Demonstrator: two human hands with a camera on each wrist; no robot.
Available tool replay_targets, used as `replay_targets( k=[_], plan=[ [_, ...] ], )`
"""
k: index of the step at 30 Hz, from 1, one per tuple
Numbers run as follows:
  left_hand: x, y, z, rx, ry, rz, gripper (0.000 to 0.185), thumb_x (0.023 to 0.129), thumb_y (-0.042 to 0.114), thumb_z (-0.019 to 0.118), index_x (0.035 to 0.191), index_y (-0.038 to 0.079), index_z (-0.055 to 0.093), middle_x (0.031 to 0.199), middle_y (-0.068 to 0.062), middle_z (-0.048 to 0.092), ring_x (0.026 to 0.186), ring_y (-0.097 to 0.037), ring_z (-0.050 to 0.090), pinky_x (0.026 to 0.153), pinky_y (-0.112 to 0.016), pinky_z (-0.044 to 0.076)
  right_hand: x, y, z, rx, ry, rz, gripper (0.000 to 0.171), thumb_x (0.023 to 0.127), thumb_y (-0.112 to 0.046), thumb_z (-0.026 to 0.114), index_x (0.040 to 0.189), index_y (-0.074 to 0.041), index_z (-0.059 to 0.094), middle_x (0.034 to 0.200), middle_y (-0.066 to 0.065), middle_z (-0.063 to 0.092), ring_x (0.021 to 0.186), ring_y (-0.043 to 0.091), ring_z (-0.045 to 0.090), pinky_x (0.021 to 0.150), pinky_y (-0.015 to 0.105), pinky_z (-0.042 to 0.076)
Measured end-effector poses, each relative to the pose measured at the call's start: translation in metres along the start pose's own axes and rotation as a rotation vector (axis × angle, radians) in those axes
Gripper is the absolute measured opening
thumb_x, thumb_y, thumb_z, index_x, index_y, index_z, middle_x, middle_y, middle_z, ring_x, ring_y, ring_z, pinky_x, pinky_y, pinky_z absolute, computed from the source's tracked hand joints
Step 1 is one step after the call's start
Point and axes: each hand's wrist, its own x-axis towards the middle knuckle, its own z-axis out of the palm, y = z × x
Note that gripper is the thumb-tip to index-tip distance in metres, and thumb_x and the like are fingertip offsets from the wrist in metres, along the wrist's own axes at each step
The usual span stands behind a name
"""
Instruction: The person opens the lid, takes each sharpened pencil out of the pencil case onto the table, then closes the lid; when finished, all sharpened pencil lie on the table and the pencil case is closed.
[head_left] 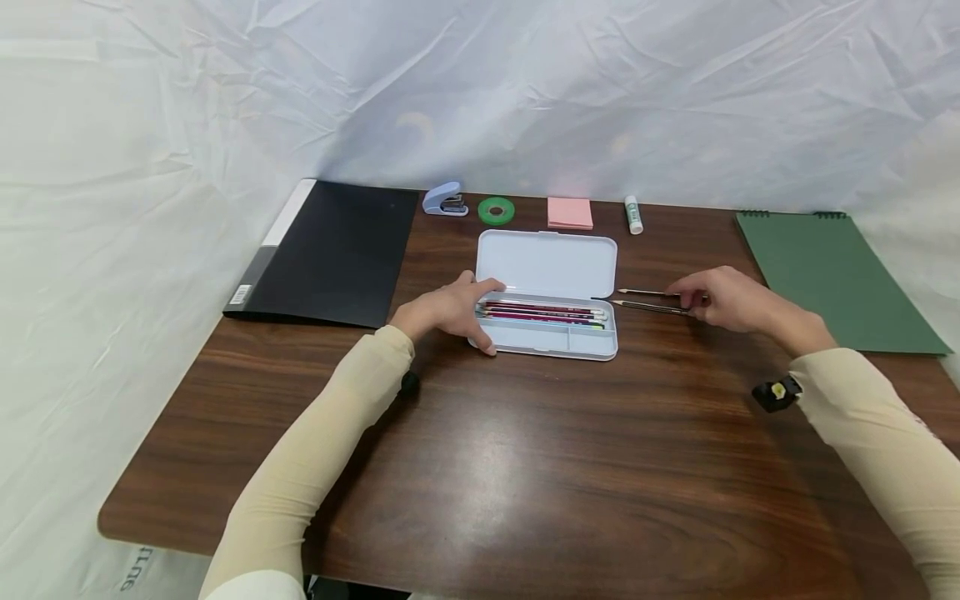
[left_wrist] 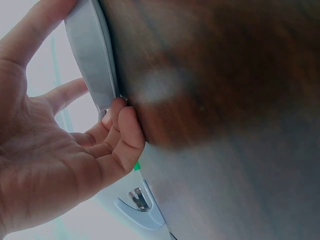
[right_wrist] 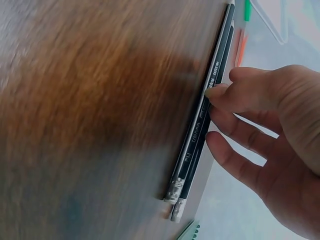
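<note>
A white pencil case (head_left: 531,337) lies with its lid raised on the table, several pencils (head_left: 540,315) in its rear compartment. My left hand (head_left: 452,308) grips the case's left end, thumb at the front edge and fingers toward the hinge side. In the left wrist view, curled fingertips meet the case's side wall (left_wrist: 92,55). To the right of the case, my right hand (head_left: 727,298) pinches two dark pencils (right_wrist: 200,120) between thumb and fingers. Their sharpened tips point at the case, and the eraser ends show in the right wrist view.
A black folder (head_left: 341,250) lies at left, a green spiral notebook (head_left: 843,283) at right. Along the back are a blue stapler (head_left: 446,201), green tape (head_left: 483,212), pink sticky notes (head_left: 570,213) and a glue stick (head_left: 633,215).
</note>
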Motion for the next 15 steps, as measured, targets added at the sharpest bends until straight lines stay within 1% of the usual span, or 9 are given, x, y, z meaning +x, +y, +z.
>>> replay_targets(
  k=[7, 15],
  plan=[
    [-0.0006, 0.0001, -0.0009, -0.002, -0.002, 0.003, 0.101, 0.074, 0.041, 0.088, 0.156, 0.033, 0.029, 0.137, -0.012, 0.033, 0.115, -0.03, 0.048, 0.097, -0.046, 0.045, -0.0017, 0.0035, -0.0008, -0.016, 0.01, 0.013, 0.041, 0.081, 0.013, 0.062, 0.119, -0.001, 0.069, 0.086, 0.003, 0.067, 0.075, 0.016, 0.056, 0.063, 0.033, 0.043],
    [-0.0023, 0.0012, -0.0026, 0.002, -0.014, 0.004, 0.101, 0.075, 0.042, 0.087, 0.156, 0.032, 0.028, 0.138, -0.013, 0.032, 0.115, -0.031, 0.048, 0.096, -0.046, 0.045, -0.0016, 0.0079, -0.0019, -0.011, 0.019, 0.031, 0.039, 0.083, 0.013, 0.062, 0.12, 0.0, 0.069, 0.089, 0.005, 0.068, 0.08, 0.019, 0.061, 0.066, 0.036, 0.047]
  ],
)
